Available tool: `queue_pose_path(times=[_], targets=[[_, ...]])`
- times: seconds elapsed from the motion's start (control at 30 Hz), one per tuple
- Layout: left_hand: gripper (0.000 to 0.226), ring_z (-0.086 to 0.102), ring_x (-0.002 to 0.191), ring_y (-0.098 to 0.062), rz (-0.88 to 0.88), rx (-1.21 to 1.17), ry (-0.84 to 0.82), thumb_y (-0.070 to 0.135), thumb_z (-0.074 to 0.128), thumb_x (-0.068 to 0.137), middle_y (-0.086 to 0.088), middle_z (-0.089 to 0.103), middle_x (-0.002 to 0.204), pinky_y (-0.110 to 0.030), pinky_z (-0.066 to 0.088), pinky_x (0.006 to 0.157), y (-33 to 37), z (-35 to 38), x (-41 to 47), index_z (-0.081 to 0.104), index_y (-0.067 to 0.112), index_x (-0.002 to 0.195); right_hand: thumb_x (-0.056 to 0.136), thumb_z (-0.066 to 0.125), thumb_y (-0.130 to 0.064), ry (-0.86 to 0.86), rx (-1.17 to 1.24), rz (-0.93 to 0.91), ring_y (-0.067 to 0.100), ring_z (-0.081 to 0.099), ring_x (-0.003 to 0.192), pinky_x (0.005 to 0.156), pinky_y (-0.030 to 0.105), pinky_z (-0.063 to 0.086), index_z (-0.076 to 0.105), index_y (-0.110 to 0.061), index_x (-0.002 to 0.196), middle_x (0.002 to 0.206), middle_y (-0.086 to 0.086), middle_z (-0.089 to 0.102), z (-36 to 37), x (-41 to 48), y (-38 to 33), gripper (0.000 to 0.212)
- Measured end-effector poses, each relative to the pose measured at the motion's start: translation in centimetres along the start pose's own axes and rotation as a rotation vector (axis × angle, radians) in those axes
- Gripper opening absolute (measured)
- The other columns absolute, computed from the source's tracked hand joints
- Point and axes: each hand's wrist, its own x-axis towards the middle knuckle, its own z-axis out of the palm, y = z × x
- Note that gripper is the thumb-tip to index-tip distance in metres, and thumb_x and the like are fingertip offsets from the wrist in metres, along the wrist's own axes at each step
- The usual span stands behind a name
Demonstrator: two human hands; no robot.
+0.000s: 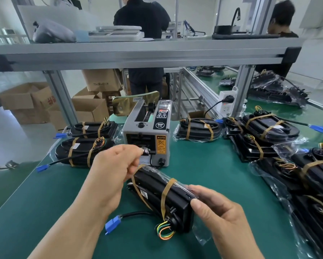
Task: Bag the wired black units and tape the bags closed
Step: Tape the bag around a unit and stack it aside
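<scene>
A black unit (pixel 157 191) with tan bands, coloured wires and a blue-plugged cable (pixel 112 224) lies tilted in a clear bag (pixel 201 234) at the mat's centre. My right hand (pixel 218 219) grips its near end through the bag. My left hand (pixel 112 167) pinches a small piece of tape (pixel 146 150) in front of the grey tape dispenser's (pixel 147 131) outlet, just above the unit's far end.
Bagged units lie at the left (pixel 82 150) and behind the dispenser's right (pixel 198 130). More units (pixel 287 146) pile along the right edge. A metal shelf frame (pixel 138 53) crosses overhead. A socket (pixel 227 103) sits at the back. Two people stand beyond.
</scene>
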Motion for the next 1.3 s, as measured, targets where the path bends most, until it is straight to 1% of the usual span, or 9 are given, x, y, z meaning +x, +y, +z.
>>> queue_pose_path(times=[0.07,0.13,0.27,0.4,0.8,0.9,1.0,1.13,1.3], targets=[[0.018,0.044,0.049,-0.006,0.011,0.088,-0.189,0.034,0.073,0.07,0.005,0.055,0.056,-0.012,0.038,0.047,-0.2,1.2,-4.2,0.068,0.018,0.061,0.069,0.07,-0.012,0.034,0.02,-0.004,0.013,0.074,0.09,0.073,0.013,0.054,0.081,-0.014,0.089,0.095,0.008,0.078,0.3,-0.2,0.1,0.023],[0.017,0.045,0.046,-0.002,0.008,0.162,-0.246,0.033,0.075,0.073,0.01,0.054,0.051,-0.008,0.035,0.047,-1.0,2.5,-6.3,0.071,0.02,0.064,0.074,0.067,-0.017,0.071,-0.031,-0.021,0.009,0.074,0.091,0.074,0.011,0.052,0.082,-0.021,0.09,0.095,0.002,0.079,0.7,-0.5,0.0,0.022],[0.01,0.051,0.051,-0.001,-0.038,0.158,-0.233,0.023,0.074,0.075,0.008,0.063,0.057,-0.008,0.04,0.052,-1.8,3.4,-6.7,0.074,0.017,0.066,0.088,0.064,-0.012,0.099,-0.124,-0.02,0.002,0.071,0.093,0.075,0.007,0.049,0.08,-0.032,0.091,0.095,-0.009,0.078,0.8,-0.7,0.0,0.026],[0.011,0.056,0.055,-0.004,-0.033,0.139,-0.199,0.019,0.075,0.074,0.002,0.068,0.061,-0.01,0.045,0.055,-2.0,3.8,-6.8,0.074,0.015,0.064,0.092,0.063,-0.013,0.1,-0.167,-0.015,0.001,0.07,0.099,0.08,0.008,0.049,0.079,-0.036,0.094,0.099,-0.012,0.077,0.9,-0.8,0.4,0.028],[0.013,0.061,0.054,-0.002,-0.007,0.201,-0.156,0.013,0.075,0.078,-0.003,0.073,0.066,-0.007,0.046,0.052,-2.0,4.1,-6.6,0.076,0.017,0.066,0.082,0.062,-0.035,0.092,-0.157,-0.049,0.002,0.069,0.102,0.084,0.01,0.05,0.077,-0.037,0.099,0.102,-0.013,0.077,0.9,-1.2,0.9,0.024],[0.013,0.061,0.055,-0.002,0.018,0.264,-0.128,0.019,0.075,0.079,0.002,0.073,0.065,-0.011,0.047,0.055,-2.4,4.2,-6.6,0.076,0.025,0.068,0.082,0.062,-0.034,0.085,-0.145,-0.048,0.002,0.07,0.101,0.082,0.01,0.05,0.077,-0.037,0.099,0.101,-0.013,0.077,0.9,-1.2,0.8,0.023],[0.013,0.055,0.05,-0.003,0.04,0.304,-0.098,0.025,0.075,0.081,0.007,0.069,0.06,-0.015,0.045,0.053,-2.9,4.3,-6.6,0.074,0.031,0.069,0.081,0.063,-0.033,0.094,-0.13,-0.042,0.003,0.07,0.099,0.081,0.009,0.05,0.078,-0.036,0.099,0.1,-0.012,0.077,1.0,-1.3,0.8,0.023],[0.008,0.042,0.044,-0.006,0.06,0.347,-0.064,0.031,0.075,0.078,0.013,0.051,0.048,-0.023,0.041,0.051,-3.4,4.5,-6.7,0.072,0.031,0.071,0.089,0.064,-0.021,0.105,-0.149,-0.037,0.001,0.07,0.098,0.079,0.007,0.049,0.079,-0.034,0.095,0.098,-0.013,0.077,1.1,-1.3,0.7,0.021],[0.008,0.038,0.04,-0.005,0.076,0.392,-0.038,0.031,0.075,0.076,0.013,0.045,0.043,-0.015,0.035,0.042,-3.7,4.7,-6.7,0.07,0.03,0.07,0.092,0.063,-0.011,0.109,-0.166,-0.02,-0.002,0.07,0.093,0.075,0.004,0.048,0.081,-0.03,0.091,0.095,-0.014,0.077,1.2,-1.5,0.3,0.026]])
